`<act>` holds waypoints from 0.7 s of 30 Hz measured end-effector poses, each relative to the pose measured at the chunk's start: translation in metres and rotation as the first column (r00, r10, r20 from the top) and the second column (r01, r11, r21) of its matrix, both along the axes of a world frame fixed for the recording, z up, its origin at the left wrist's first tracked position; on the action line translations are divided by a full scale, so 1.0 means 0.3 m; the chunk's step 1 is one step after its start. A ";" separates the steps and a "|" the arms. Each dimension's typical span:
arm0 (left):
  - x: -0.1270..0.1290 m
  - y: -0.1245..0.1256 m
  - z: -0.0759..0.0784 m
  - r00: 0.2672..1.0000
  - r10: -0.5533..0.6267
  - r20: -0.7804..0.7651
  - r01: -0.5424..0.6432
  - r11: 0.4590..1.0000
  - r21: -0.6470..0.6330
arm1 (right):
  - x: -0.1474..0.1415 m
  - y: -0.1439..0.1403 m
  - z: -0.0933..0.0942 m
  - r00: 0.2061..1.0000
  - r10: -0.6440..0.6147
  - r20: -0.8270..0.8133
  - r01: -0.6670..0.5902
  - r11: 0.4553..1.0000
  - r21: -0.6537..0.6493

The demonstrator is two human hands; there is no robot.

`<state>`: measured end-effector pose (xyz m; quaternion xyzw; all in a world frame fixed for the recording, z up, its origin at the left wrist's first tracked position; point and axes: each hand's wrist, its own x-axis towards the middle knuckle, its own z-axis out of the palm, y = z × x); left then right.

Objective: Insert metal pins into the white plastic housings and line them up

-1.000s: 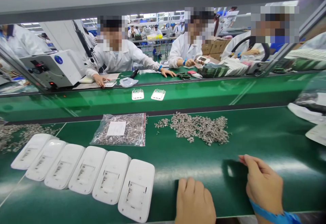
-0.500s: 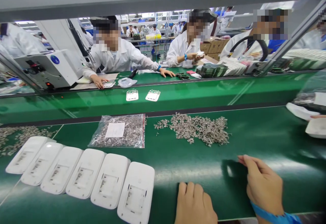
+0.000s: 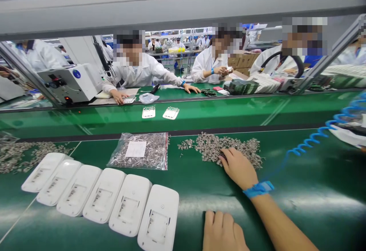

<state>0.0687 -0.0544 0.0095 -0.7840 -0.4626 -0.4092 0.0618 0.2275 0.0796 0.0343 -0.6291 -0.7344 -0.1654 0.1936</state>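
The loose pile of small metal parts (image 3: 228, 148) is spread left to right across the green counter (image 3: 300, 190), behind the white housings (image 3: 131, 209). Individual parts cannot be resolved. The right hand (image 3: 238, 167) rests on the pile, fingertips buried, grip state undeterminable. The left hand (image 3: 221, 232), cut off below, lies curled, holding nothing.

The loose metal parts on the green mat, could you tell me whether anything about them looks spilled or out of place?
Nothing stands out. The loose metal parts lie in one heap under the right hand, beside their sealed bag. The white housings sit in a tidy overlapping row near the left hand.
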 end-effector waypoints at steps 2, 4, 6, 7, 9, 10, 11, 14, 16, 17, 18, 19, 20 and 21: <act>-0.010 0.014 0.003 0.999 -0.034 0.002 0.034 0.998 0.059 | -0.004 0.023 -0.021 1.000 -0.004 0.031 0.004 1.000 0.013; -0.017 0.026 0.003 0.998 -0.068 -0.002 0.068 0.993 0.094 | -0.001 0.017 -0.036 0.999 0.008 0.033 -0.009 1.000 0.024; -0.017 0.032 0.004 0.996 -0.085 -0.006 0.085 0.993 0.081 | 0.004 -0.002 -0.037 1.000 0.018 0.011 -0.018 0.999 0.038; -0.015 0.031 0.004 0.996 -0.087 -0.008 0.087 0.994 0.066 | 0.005 -0.011 -0.032 1.000 0.016 -0.012 -0.016 0.999 0.049; -0.007 0.026 0.006 0.999 -0.052 0.012 0.052 0.998 0.023 | 0.005 -0.022 -0.017 0.997 0.010 -0.081 -0.004 0.997 0.078; -0.004 0.023 0.008 0.999 -0.029 0.025 0.029 1.000 -0.003 | 0.004 -0.024 -0.008 0.992 0.012 -0.125 0.000 0.995 0.097; -0.002 0.020 0.010 0.999 -0.018 0.034 0.019 0.999 -0.031 | 0.003 -0.026 -0.001 0.985 0.021 -0.172 0.000 0.993 0.121; -0.006 0.017 0.014 0.997 -0.079 0.021 0.080 0.991 -0.108 | -0.002 -0.031 0.013 0.951 0.078 -0.298 -0.017 0.979 0.202; -0.015 0.017 0.012 0.987 -0.161 0.022 0.163 0.974 -0.155 | -0.007 -0.040 0.019 0.917 0.120 -0.379 -0.027 0.970 0.241; -0.021 0.017 0.011 0.983 -0.176 0.060 0.185 0.964 -0.190 | -0.009 -0.046 0.022 0.891 0.143 -0.430 -0.038 0.969 0.244; -0.027 0.017 0.008 0.979 -0.167 0.120 0.191 0.954 -0.233 | -0.013 -0.052 0.025 0.851 0.175 -0.494 -0.068 0.971 0.227; -0.033 0.017 0.007 0.972 -0.131 0.197 0.183 0.943 -0.278 | -0.017 -0.058 0.030 0.793 0.215 -0.570 -0.127 0.973 0.191; -0.039 0.018 0.006 0.958 -0.064 0.279 0.157 0.932 -0.325 | -0.023 -0.065 0.036 0.715 0.253 -0.652 -0.216 0.966 0.140; -0.046 0.019 0.007 0.935 0.024 0.353 0.118 0.919 -0.376 | -0.031 -0.072 0.043 0.621 0.281 -0.732 -0.331 0.940 0.080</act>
